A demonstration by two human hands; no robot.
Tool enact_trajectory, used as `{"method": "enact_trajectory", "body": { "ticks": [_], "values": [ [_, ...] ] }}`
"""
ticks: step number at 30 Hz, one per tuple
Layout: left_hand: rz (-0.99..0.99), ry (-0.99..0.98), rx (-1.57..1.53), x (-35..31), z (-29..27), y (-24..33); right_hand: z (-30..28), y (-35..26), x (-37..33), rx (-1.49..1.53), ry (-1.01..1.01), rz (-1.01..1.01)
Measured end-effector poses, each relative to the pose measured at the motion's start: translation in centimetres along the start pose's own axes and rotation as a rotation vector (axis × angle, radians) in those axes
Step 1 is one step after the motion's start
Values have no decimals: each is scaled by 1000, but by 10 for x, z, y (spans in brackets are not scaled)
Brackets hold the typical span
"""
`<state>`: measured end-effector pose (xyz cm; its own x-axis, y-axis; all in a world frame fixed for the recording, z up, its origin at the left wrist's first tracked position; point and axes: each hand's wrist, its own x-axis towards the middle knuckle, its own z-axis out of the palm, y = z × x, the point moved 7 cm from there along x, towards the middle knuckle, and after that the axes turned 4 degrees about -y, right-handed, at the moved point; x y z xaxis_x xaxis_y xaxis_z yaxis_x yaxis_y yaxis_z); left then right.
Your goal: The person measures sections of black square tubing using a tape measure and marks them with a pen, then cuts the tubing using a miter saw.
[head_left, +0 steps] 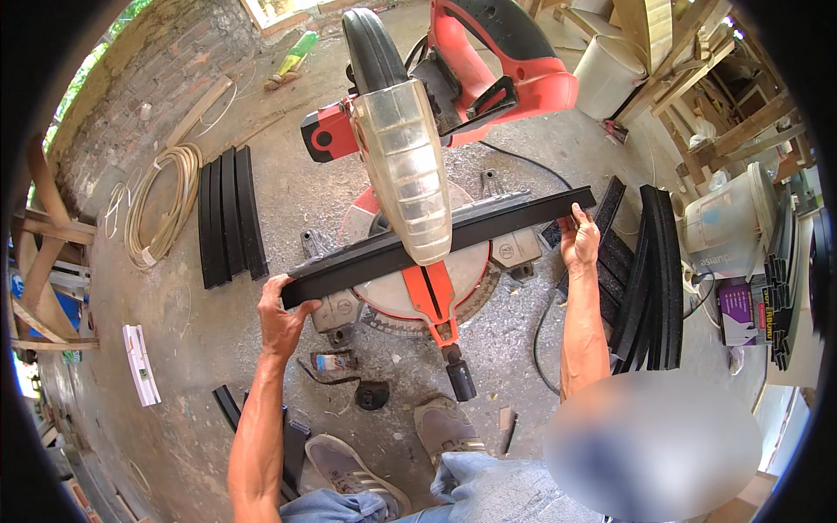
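Closest up: red saw head [468, 65], raised, likely for clearance. Beneath clear guard [401, 148]: black strip [506, 228], spanning saw base [466, 283], pinched at both ends by left hand [283, 322] and right hand [580, 240], apparently for steadiness.

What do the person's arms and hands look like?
The left hand and right hand are ungloved, with no watch or bracelet visible. The left forearm and right forearm are bare where they show; no sleeves or markings can be made out on either.
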<state>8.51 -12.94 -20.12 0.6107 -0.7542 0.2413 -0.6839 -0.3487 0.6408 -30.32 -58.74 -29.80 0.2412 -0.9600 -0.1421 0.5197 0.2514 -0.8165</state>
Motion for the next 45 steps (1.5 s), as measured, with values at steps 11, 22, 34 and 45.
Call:
{"method": "enact_trajectory", "body": {
  "ticks": [11,22,34,45],
  "values": [
    [70,212,135,3,-8,52,-22,-48,-14,-702,493,-363],
    [341,-192,391,32,108,106,425,-185,-82,-1311,-646,-615],
    [76,-115,238,25,127,54,323,-179,-170,-1010,-492,-647],
    [269,-71,436,8,92,70,211,-127,-217,-607,-499,-515]
  ]
}}
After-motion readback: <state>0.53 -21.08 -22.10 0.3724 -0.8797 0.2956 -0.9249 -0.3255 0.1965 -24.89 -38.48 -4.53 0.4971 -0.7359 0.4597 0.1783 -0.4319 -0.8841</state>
